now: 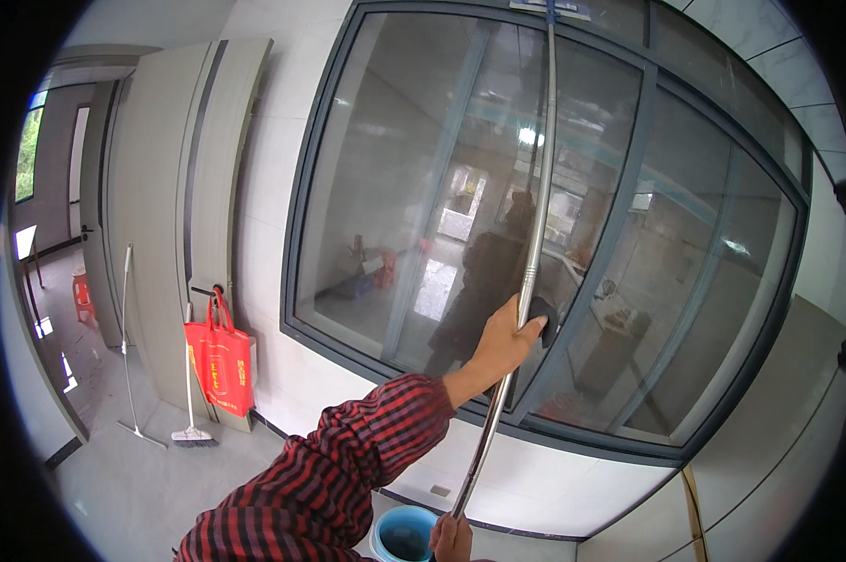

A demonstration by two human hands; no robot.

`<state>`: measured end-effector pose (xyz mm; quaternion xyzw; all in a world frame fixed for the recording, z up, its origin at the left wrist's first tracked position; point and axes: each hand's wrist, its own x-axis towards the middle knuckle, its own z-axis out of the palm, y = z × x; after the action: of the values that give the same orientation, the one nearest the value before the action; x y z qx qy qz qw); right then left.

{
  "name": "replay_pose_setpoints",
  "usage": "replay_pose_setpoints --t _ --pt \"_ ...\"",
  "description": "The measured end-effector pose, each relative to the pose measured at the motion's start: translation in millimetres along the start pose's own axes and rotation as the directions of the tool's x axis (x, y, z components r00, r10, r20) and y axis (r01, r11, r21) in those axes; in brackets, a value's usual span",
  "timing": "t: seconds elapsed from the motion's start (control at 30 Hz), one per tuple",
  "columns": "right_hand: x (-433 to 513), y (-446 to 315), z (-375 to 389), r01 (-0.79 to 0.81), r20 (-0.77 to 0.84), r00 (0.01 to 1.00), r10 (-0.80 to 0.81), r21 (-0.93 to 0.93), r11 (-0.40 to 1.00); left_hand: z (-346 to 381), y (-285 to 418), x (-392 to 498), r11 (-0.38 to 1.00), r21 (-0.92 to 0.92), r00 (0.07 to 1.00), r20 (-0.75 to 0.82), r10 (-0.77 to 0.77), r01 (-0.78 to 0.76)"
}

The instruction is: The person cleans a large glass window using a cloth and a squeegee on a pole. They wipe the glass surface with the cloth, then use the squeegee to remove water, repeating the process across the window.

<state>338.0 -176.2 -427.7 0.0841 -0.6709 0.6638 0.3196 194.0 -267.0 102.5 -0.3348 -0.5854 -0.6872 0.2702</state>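
My left hand [504, 337], in a red-and-black striped sleeve, grips a long metal pole [541, 204] partway along its length. At the bottom of the view my right hand [452, 537] closes around the pole's lower end. The pole rises in front of a grey-framed glass window [395, 175]. Its flat blue-and-white cleaning head [553, 8] is at the upper part of the window, partly cut off by the picture's top edge. A dark rounded shape just behind my left hand cannot be made out clearly. Reflections cover the panes.
A light-blue bucket [403, 530] with dark contents stands beside my right hand. On the left, a red bag [219, 365] hangs from the handle of an open door [163, 211]. A floor squeegee [126, 344] and a broom [192, 435] lean there. A red stool [82, 295] stands beyond the doorway.
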Motion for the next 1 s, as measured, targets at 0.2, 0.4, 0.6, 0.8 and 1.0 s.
replay_pose_setpoints --t 0.2,0.4,0.6,0.8,1.0 --pt "3.7 3.3 1.7 0.017 -0.009 1.0 -0.017 -0.013 1.0 -6.2 -10.9 -0.3 0.998 -0.058 0.999 0.031 -0.029 0.031" --pt "31.7 -58.4 18.4 0.155 -0.063 0.985 -0.164 -0.118 0.981 -14.4 -8.7 5.7 0.999 0.008 0.997 -0.05 0.054 -0.054" --pt "139.0 -235.8 31.4 -0.287 0.413 0.842 0.347 -0.201 0.936 -76.4 17.9 59.2 0.988 0.129 0.972 -0.207 0.111 -0.085" --pt "213.4 -329.6 91.1 -0.456 0.633 0.686 0.36 -0.011 0.89 -161.8 43.3 135.7 0.998 -0.069 0.937 -0.35 -0.022 -0.002" --pt "238.9 -347.4 116.7 -0.565 0.791 0.515 0.33 0.024 0.825 -209.4 52.5 152.5 0.984 -0.174 0.93 -0.358 -0.085 0.024"
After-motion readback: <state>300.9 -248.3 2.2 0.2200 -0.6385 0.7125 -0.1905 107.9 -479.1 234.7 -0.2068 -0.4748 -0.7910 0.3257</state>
